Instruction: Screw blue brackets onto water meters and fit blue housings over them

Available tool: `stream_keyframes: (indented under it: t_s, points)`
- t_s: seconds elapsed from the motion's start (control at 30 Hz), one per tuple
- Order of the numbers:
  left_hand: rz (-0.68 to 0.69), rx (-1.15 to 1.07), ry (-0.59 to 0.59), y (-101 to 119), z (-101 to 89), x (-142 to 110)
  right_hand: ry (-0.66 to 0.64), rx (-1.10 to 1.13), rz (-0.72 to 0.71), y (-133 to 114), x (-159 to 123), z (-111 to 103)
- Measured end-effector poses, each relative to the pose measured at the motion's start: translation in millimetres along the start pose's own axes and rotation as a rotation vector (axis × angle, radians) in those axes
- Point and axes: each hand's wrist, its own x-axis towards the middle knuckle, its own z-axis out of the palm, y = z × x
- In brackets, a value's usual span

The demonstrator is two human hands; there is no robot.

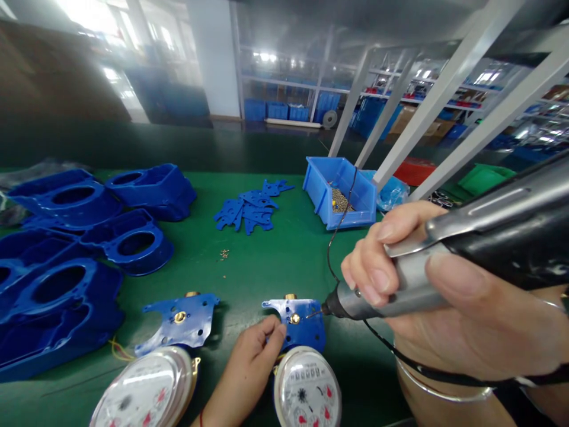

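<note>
My right hand (413, 284) grips an electric screwdriver (391, 305) with a grey front and black body. Its thin bit points left, over the right-hand blue plate (309, 335), close to a brass fitting (295, 319). At this plate's left edge, my left hand (255, 356) has thumb and forefinger pinched together; whatever lies between them is hidden. Just in front of the plate is a water meter (307, 388) with a white dial and red pointers. Farther left, a second blue plate (178, 323) with a brass fitting sits behind another water meter (144, 388).
Blue plastic housings (57, 284) crowd the left side. Several loose blue plates (249, 207) are piled mid-table, with small screws (224, 254) nearer me. A blue bin (317, 193) holds many small brass-coloured parts. A black cord (329, 252) hangs past it; slanted metal posts (427, 110) stand behind.
</note>
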Motion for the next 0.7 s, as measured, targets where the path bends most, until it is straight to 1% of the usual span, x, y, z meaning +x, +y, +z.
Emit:
stream_keyframes:
  t_s: [0.1,0.2,0.3,0.5,0.7]
  points:
    - [0.008,-0.031,-0.005,-2,1.0,0,-0.022,-0.013,-0.007,0,-1,1]
    - [0.0,-0.075,-0.034,-3,-0.1,1,-0.001,-0.05,-0.001,1,0,4]
    - [-0.001,-0.099,-0.041,-2,-0.9,1,0.018,-0.068,-0.028,3,1,7]
    - [0.005,-0.09,-0.036,-3,0.6,0,-0.004,-0.041,-0.016,11,-7,4]
    - [0.021,-0.06,-0.022,-5,1.4,0,-0.032,-0.076,0.01,13,-13,3]
